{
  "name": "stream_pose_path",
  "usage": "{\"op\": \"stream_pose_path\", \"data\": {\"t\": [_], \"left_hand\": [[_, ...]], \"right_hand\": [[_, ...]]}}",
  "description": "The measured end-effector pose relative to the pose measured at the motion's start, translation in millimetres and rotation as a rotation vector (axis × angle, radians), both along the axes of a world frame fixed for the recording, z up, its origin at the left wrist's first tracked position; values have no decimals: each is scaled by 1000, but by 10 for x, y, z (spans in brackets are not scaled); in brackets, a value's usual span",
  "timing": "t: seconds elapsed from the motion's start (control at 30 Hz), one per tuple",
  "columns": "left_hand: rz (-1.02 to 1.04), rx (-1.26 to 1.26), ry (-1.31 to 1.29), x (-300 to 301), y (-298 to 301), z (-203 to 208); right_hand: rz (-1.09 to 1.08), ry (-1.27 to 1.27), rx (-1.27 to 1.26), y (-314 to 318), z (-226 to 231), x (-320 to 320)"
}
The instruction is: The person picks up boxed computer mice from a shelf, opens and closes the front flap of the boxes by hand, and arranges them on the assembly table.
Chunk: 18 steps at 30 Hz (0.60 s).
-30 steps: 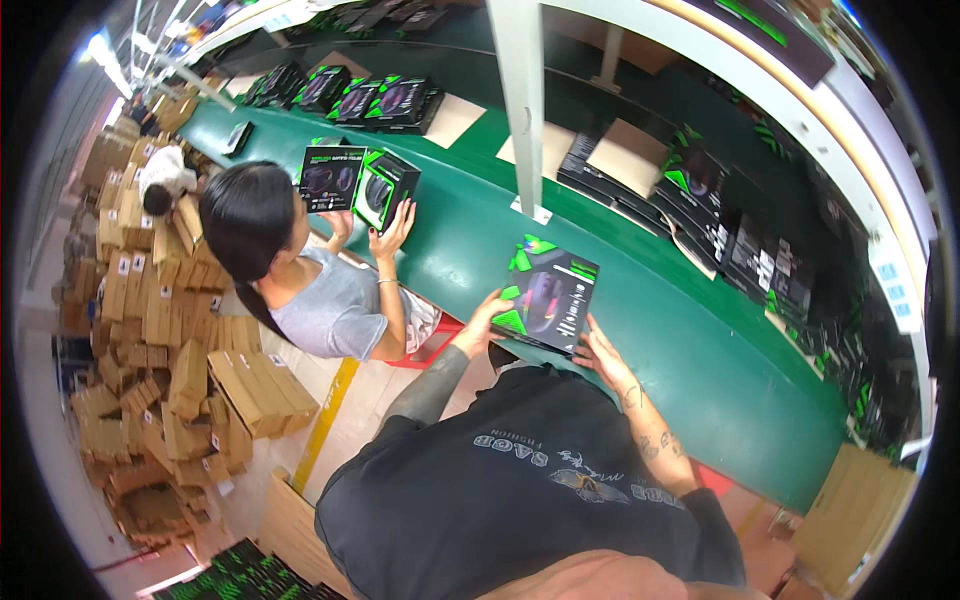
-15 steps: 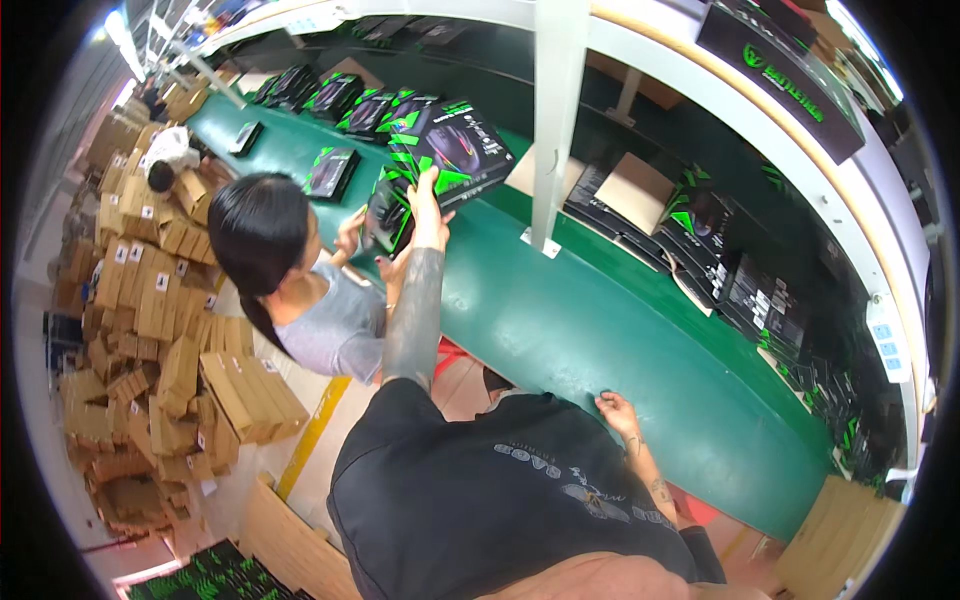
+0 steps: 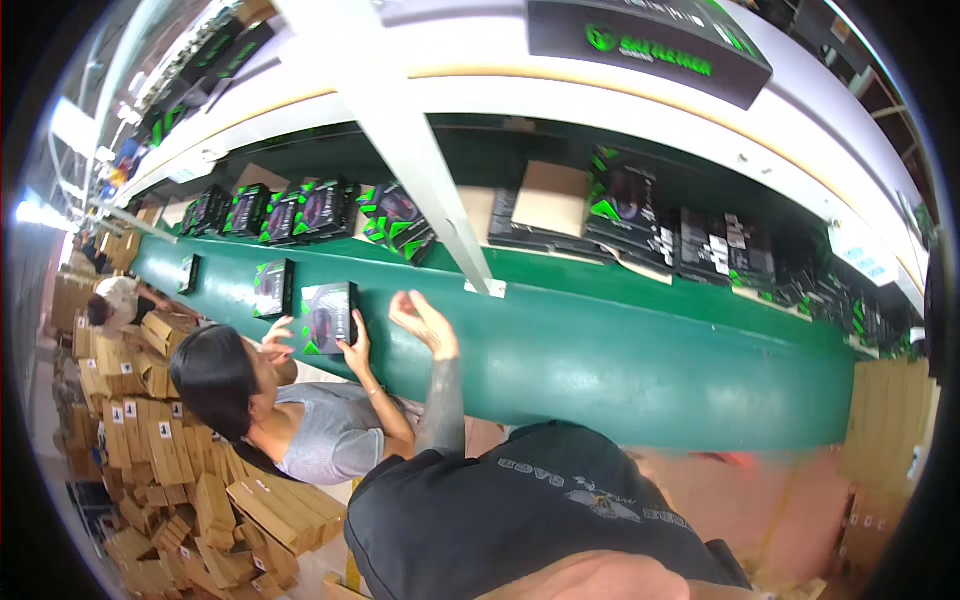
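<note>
The left hand (image 3: pixel 425 322), empty and half-curled, hangs over the tabletop (image 3: pixel 600 385) inside its near edge, apart from a co-worker's (image 3: pixel 335 445) box (image 3: pixel 328 315), contents hidden; the right hand is unseen.

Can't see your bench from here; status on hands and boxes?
Left hand empty, over green bench. Right hand out of view. Co-worker's hand on black-and-green box. White post beyond left hand.

Bright light falls on my left hand (image 3: pixel 425 322) and leaves a soft sheen on the green table (image 3: pixel 600 385). A lamp (image 3: pixel 38 214) glares at far left, the white post (image 3: pixel 385 115) washes out, and straight lines bow toward my view's dark margins.
</note>
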<state>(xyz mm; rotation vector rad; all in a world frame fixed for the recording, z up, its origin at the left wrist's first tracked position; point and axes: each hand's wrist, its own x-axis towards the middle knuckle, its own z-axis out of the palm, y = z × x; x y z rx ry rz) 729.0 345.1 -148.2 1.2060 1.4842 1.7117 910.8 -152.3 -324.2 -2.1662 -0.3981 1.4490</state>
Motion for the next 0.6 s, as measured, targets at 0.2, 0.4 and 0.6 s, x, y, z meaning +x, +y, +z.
{"op": "stream_pose_path", "data": {"t": [0.2,0.4,0.6], "left_hand": [[-1144,497,569,776,-1135,301],[-1016,-35,403,1842,-139,45],[-1118,-594,179,2601,808,8]], "right_hand": [[194,57,-253,-179,764,73],[533,104,-244,766,1374,297],[13,44,253,1414,1443,720]]}}
